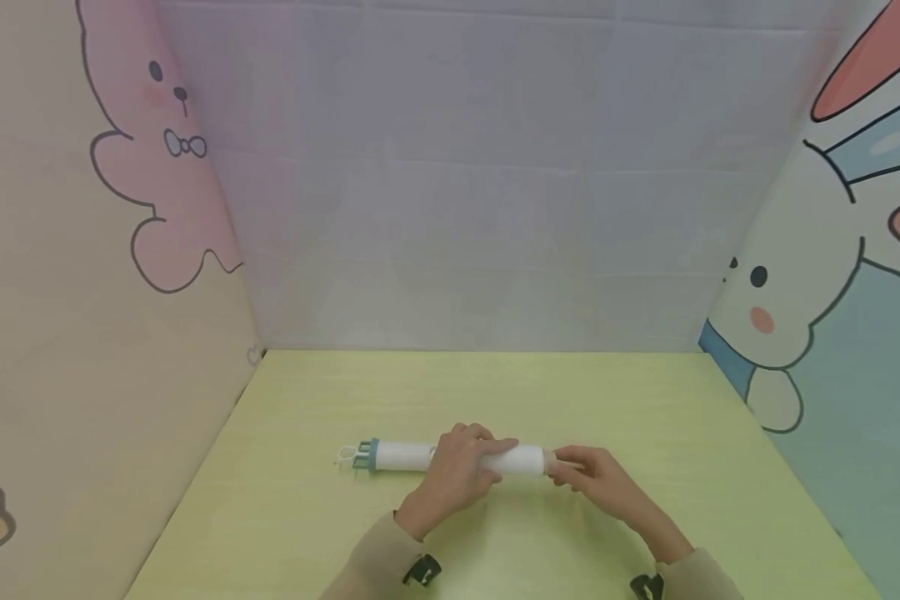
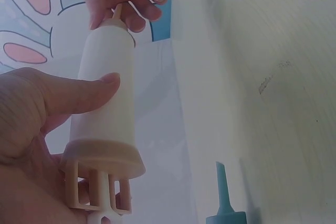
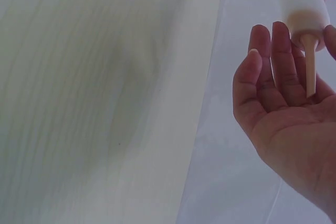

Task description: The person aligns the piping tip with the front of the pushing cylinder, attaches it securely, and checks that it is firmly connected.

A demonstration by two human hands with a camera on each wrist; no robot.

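My left hand (image 1: 461, 467) holds the white barrel of a large syringe (image 2: 107, 77) with a beige collar and nozzle cap, the thumb lying along the barrel. Beige finger loops (image 2: 73, 187) and a white plunger rod stick out past the collar. At the other end my right hand (image 1: 603, 483) pinches the nozzle cap (image 3: 306, 22) between thumb and fingers; its thin nozzle (image 3: 310, 69) points over the palm. A second white syringe (image 1: 402, 457) with a teal collar and loops lies left of my left hand. In the left wrist view its teal nozzle (image 2: 224, 195) shows.
A pale yellow table (image 1: 450, 392) lies under both hands. Behind it stands a whitish back wall (image 1: 450, 183). Side panels carry a pink bear picture (image 1: 168, 192) on the left and a rabbit picture (image 1: 795, 275) on the right.
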